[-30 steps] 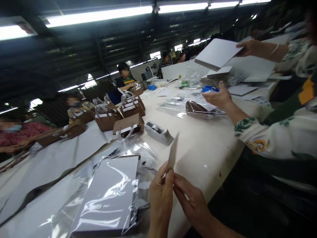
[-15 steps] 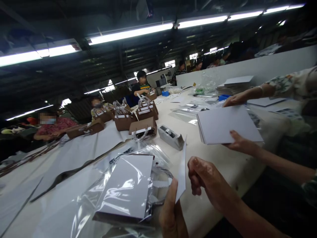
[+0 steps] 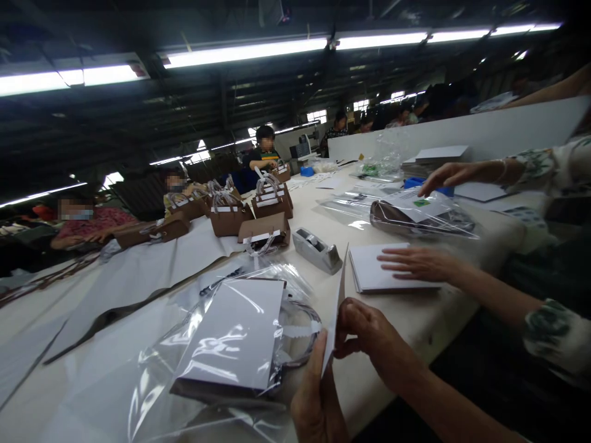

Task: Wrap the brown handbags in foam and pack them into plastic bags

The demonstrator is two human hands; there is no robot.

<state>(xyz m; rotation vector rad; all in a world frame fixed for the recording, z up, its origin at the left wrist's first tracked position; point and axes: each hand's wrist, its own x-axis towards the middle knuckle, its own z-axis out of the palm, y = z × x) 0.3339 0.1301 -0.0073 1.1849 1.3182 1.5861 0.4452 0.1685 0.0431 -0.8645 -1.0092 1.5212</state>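
At the lower middle, my left hand pinches a thin white card, seen nearly edge-on and upright. My right hand has its fingers curled against the card's right face; the fingertips are partly hidden. Left of the hands lies a clear plastic bag holding a brown handbag with a white board on top. The bag's wrapped handles point toward my left hand.
A grey tape dispenser stands beyond the card. To the right, a co-worker's hand rests on white boards, near another bagged handbag. Brown handbags stand farther back, with people beyond.
My right hand has moved left onto the card. The co-worker's stack of boards has been lowered to the table, and the bagged handbag behind it has come into view.
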